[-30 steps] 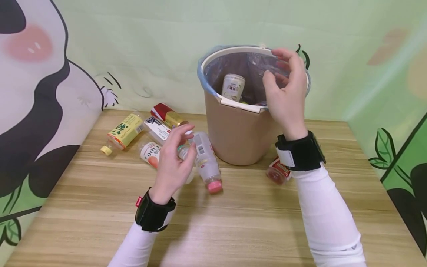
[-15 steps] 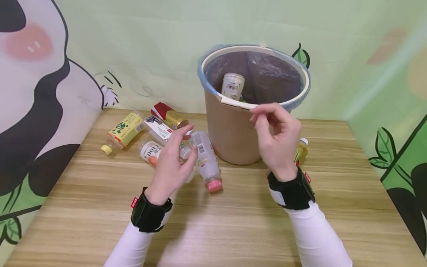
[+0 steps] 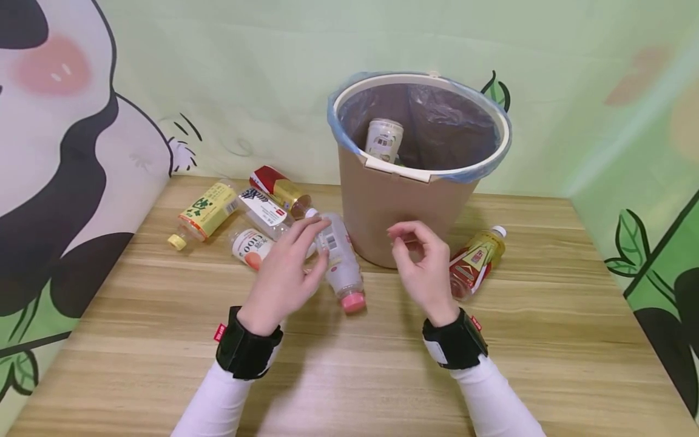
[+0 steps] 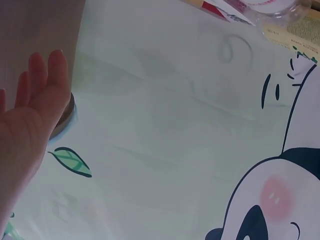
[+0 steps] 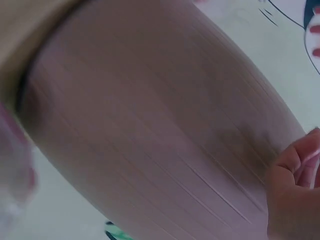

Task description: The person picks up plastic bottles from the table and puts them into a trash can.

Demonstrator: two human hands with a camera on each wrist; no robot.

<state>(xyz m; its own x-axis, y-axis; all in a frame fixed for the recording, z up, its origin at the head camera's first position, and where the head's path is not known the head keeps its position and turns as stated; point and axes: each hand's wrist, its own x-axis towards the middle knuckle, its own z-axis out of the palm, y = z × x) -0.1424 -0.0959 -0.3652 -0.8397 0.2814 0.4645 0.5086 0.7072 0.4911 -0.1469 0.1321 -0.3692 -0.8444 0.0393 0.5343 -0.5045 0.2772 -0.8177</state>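
My left hand (image 3: pixel 284 279) hovers with loosely bent fingers over the near end of a group of bottles, holding nothing. Beside it lies a pale bottle with a pink cap (image 3: pixel 344 267), partly behind my fingertips. My right hand (image 3: pixel 427 270) is in front of the brown bin (image 3: pixel 401 224), its fingers loosely curled around no object. Just right of that hand, a drink bottle with a red and yellow label (image 3: pixel 474 261) lies on its side. Inside the bin's blue liner (image 3: pixel 338 124), a white can (image 3: pixel 384 141) leans against the wall. Deeper contents are mostly hidden.
To the left lie a yellow-labelled bottle (image 3: pixel 206 212), a white-labelled bottle (image 3: pixel 264 209), a bottle with a peach on its label (image 3: pixel 251 247) and a red and gold bottle (image 3: pixel 278 189). A printed cloth wall (image 3: pixel 262 91) stands behind the wooden table (image 3: pixel 371 376).
My right hand has come down from above the bin's right rim and moved left to the front of the bin, uncovering the bottle on the right. The left hand has barely moved.
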